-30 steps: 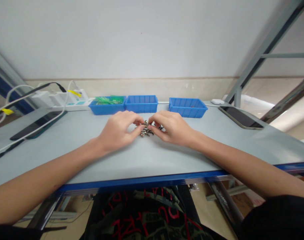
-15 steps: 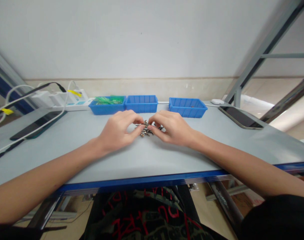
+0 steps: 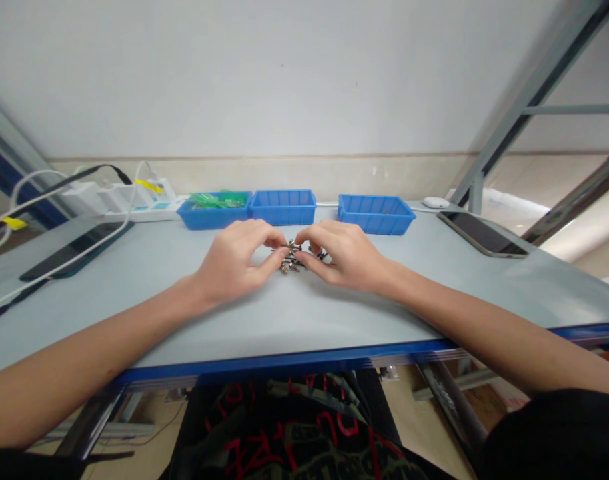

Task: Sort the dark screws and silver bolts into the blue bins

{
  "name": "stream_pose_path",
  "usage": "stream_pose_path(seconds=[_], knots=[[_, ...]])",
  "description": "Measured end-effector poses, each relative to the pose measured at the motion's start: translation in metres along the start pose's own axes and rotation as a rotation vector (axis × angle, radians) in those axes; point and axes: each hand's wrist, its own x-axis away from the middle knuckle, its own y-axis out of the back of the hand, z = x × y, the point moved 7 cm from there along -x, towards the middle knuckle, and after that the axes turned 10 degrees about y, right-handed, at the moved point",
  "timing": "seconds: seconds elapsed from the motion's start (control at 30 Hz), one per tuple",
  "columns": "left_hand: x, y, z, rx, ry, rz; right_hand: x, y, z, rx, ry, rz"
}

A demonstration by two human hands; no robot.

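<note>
Beyond metal parts [image 3: 292,263], three blue bins [image 3: 284,215], leftmost with green items [image 3: 218,200]. Hands [image 3: 234,260] narrowed, partly hiding parts; can't tell grip.

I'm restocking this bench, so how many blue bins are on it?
3. A blue bin with green pieces stands left; a second blue bin is beside it; a third blue bin stands farther right, across a gap.

Passable along the near tabletop [image 3: 304,323]; tight mid-way, with left grip [image 3: 237,260], right grip [image 3: 344,257] and small metal parts [image 3: 291,261] crowded together; blocked behind by left bin [image 3: 214,219], middle bin [image 3: 284,215] and right bin [image 3: 377,225], save a gap between the last two; hindered far left by a white cable [image 3: 59,273], far right by a phone [image 3: 484,236].
</note>
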Motion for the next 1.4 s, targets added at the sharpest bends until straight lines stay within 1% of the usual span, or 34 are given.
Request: stream_pose_path(seconds=[0.23,0.4,0.53,0.83,1.1,1.3,1.4], knots=[[0.0,0.004,-0.002,0.01,-0.024,-0.036,0.001,0.007,0.001,0.06,0.023,-0.095],[-0.001,0.004,0.0,0.0,0.006,-0.026,0.001,0.014,0.005,0.071,0.07,-0.176],[-0.001,0.003,-0.001,-0.009,-0.006,-0.014,0.0,0.021,0.009,0.117,0.103,-0.251],[0.001,0.006,-0.005,0.012,-0.072,-0.052,0.001,0.022,0.009,0.14,0.112,-0.291],[0.0,0.008,-0.003,-0.006,-0.022,-0.062,0.001,0.02,0.008,0.15,0.098,-0.27],[0.001,0.008,-0.007,0.002,-0.068,-0.077,0.001,0.024,0.014,0.142,0.163,-0.331],[0.001,0.008,-0.007,0.009,-0.064,-0.081,0.002,0.025,0.014,0.145,0.183,-0.345]])
